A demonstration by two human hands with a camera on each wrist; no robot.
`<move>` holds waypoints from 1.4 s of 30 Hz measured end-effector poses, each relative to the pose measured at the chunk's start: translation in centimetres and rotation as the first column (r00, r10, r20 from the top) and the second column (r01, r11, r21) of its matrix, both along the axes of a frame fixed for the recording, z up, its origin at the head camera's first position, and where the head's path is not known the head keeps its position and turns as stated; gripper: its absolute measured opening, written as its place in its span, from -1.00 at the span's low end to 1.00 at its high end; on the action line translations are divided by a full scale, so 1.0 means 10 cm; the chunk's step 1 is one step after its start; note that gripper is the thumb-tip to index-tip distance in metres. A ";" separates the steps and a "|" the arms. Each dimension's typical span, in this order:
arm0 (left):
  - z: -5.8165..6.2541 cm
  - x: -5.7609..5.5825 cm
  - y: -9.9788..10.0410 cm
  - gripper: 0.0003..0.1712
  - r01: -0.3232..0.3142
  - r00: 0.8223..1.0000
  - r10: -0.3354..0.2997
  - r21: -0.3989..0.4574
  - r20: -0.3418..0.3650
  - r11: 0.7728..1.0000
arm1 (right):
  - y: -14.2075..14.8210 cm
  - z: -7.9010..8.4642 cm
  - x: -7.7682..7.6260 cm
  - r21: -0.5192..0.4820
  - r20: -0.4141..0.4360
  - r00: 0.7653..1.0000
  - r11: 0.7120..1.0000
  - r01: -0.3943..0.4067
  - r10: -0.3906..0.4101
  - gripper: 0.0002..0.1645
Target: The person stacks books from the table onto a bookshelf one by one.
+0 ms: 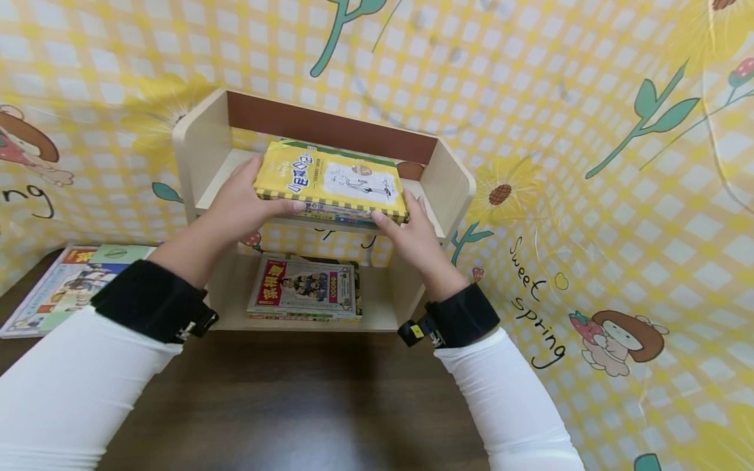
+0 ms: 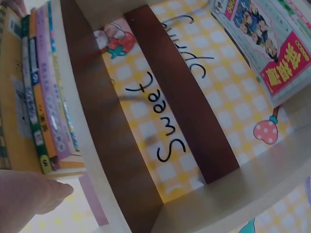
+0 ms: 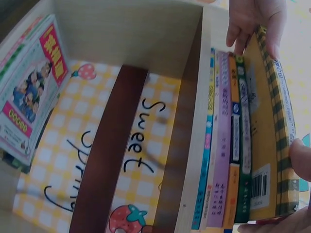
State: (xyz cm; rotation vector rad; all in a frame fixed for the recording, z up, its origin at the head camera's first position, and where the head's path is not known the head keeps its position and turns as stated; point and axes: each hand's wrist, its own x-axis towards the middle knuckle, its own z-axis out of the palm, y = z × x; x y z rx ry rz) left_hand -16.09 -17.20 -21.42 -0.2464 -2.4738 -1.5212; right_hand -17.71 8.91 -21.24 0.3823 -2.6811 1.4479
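Note:
Both hands hold a thick yellow book with a checkered border, above a stack of thinner books on the upper shelf. The left hand grips its left end, thumb along the front edge. At the other end, the right hand grips it with the thumb on the front edge. In the right wrist view the book's barcoded back cover shows, tilted away from the stack, whose spines are green, orange, purple and blue. Part of the left hand also appears in the left wrist view.
The small wooden bookshelf has two levels. Several comic books lie stacked on its lower level. More magazines rest to the left on the dark table. A yellow checkered cloth covers the walls behind and right.

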 end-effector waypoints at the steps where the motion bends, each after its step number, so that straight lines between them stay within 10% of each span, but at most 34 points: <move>1: 0.01 -0.03 -0.01 0.07 -0.007 1.000 0.007 -0.016 0.010 1.000 | 0.00 0.01 -0.02 0.013 0.008 1.000 1.000 0.006 -0.006 -0.07; 14: 0.07 -0.17 -0.04 -0.07 0.029 0.999 -0.027 -0.046 0.040 0.999 | -0.02 0.06 -0.16 0.037 0.050 0.998 0.999 0.038 -0.040 -0.10; 42: 0.05 -0.11 -0.06 0.03 -0.002 0.997 0.008 -0.091 0.076 0.996 | -0.09 -0.03 -0.12 -0.080 -0.011 0.999 0.996 -0.044 0.043 -0.13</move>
